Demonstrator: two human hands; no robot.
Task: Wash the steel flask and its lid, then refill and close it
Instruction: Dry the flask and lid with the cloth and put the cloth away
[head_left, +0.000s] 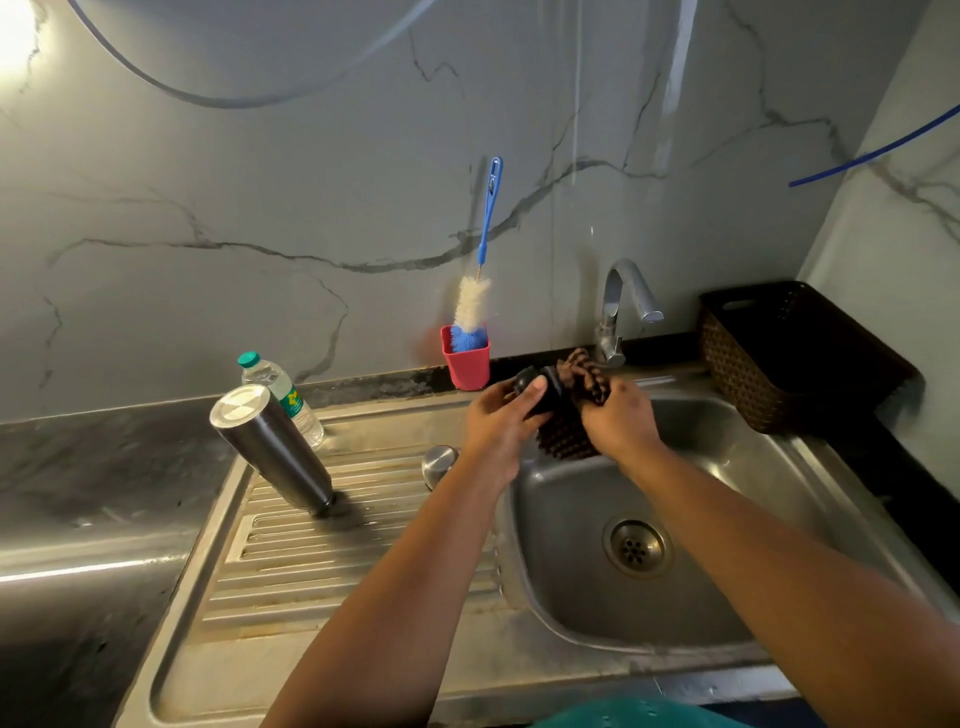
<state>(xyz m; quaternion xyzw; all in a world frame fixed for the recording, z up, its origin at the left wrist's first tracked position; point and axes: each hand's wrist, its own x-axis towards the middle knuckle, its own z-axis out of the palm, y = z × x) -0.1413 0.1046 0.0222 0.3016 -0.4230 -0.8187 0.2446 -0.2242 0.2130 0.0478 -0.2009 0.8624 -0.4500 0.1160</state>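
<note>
1. Steel flask (272, 451): centre-left of frame, standing upside down on the ribbed draining board (332, 561), mouth end down, base up, leaning toward upper left. Not touched by either hand.

2. Lid, black (540, 392): just right of frame centre, above the back-left edge of the sink basin (727, 519). Held in left hand (501, 418); fingers curled round it, thumb tip laid over its top. Firm, closed grasp.

3. Cloth, brown checked (582, 382): pressed against the lid's right side, bunched up top, more of it hanging down betw. the two hands. Right hand (615, 418) grips it, fingers curled, knuckles toward camera.

4. Small steel cap (439, 462): lying on the draining board just left of the left wrist, near basin edge. Loose, not held.

5. Plastic water bottle, green cap (283, 397): behind the flask, partly hidden by it, at the back of the draining board.

6. Red cup (466, 364): back ledge, centre of frame, against marble wall. Holds bottle brush (480, 291), blue handle upright, white and blue bristles.

7. Tap (621, 312): behind basin, right of centre, spout pointing right. No water seen running.

8. Dark woven basket (779, 358): right of frame, on counter beside sink.

9. Drain (636, 548): bottom of basin, lower right of centre.
</note>
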